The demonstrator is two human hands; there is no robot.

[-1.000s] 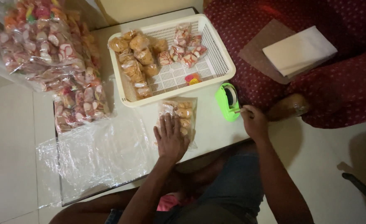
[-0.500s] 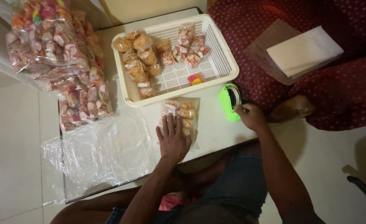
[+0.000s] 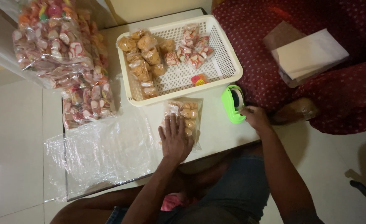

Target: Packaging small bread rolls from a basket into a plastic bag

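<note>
My left hand (image 3: 175, 139) lies flat, fingers spread, on a clear packet of brown snacks (image 3: 186, 114) on the white table (image 3: 216, 130). My right hand (image 3: 254, 117) rests at the table's right edge, its fingertips on a green tape dispenser (image 3: 232, 103). Whether it pinches tape is too small to tell. Just beyond the packet stands a white plastic basket (image 3: 228, 62) holding several packets of brown snacks and pink-and-white sweets.
A big heap of bagged colourful sweets (image 3: 62, 54) fills the table's far left. Loose clear plastic sheets (image 3: 100, 153) lie at the near left. To the right is a red dotted seat (image 3: 344, 95) with a white paper stack (image 3: 311, 56) on brown card.
Both hands stay in place; the right hand has shifted slightly along the tape dispenser. The view has moved a little.
</note>
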